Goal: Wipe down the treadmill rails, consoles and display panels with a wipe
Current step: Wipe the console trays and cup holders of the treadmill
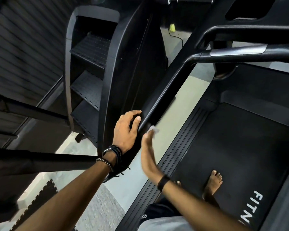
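I stand barefoot on a black treadmill belt. Its black left rail slants down from the upper handlebars toward me. My left hand, with bracelets at the wrist, lies on the rail's lower end, fingers curved over the top and thumb on the near side. My right hand is seen edge-on and blurred, its fingers straight. It presses a small white wipe against the rail's right side, just below my left hand.
A black stair-climber machine stands close on the left, across a narrow strip of grey floor. Ribbed side step borders the belt. My foot is on the belt. Foam mat tiles lie at lower left. A small yellow-green object lies far back.
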{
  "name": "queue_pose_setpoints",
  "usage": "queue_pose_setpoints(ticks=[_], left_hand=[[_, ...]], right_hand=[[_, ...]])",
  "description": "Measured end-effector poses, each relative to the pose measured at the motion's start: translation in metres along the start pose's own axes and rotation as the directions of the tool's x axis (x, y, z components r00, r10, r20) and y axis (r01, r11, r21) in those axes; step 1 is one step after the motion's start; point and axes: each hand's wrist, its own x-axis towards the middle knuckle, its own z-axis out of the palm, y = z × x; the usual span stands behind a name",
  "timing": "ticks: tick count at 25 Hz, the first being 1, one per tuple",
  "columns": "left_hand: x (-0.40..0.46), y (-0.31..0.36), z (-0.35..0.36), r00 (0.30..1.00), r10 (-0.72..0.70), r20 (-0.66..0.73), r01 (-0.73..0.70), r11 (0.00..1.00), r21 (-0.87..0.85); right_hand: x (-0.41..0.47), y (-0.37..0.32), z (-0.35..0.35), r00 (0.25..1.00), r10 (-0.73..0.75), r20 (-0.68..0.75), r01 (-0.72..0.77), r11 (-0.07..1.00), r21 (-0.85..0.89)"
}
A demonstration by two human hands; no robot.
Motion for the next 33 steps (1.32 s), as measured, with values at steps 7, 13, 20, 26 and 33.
queue_pose_setpoints(ticks=[7,13,20,26,33], left_hand=[[0.003,0.009,-0.003,0.968,0.156,0.195,-0.187,0.970,0.152],[0.048,0.036,0.009,0.997,0.065,0.041,-0.067,0.995,0.070],[0.064,0.042,0.029,0.993,0.117,-0.012,-0.116,0.990,0.084],[0.065,0.044,0.029,0.998,0.068,-0.015,-0.067,0.994,0.091],[0.067,0.042,0.030,0.998,0.064,-0.022,-0.062,0.995,0.080]], right_hand=[[0.070,-0.028,-0.031,0.976,-0.059,-0.210,0.060,0.998,-0.003],[0.011,-0.019,-0.002,0.990,-0.143,-0.008,0.143,0.989,-0.025],[0.078,-0.038,-0.057,0.985,-0.106,-0.137,0.102,0.994,-0.039],[0.063,-0.064,-0.039,0.973,-0.196,-0.124,0.182,0.977,-0.114],[0.042,-0.056,-0.037,0.986,-0.163,0.019,0.164,0.984,-0.062]])
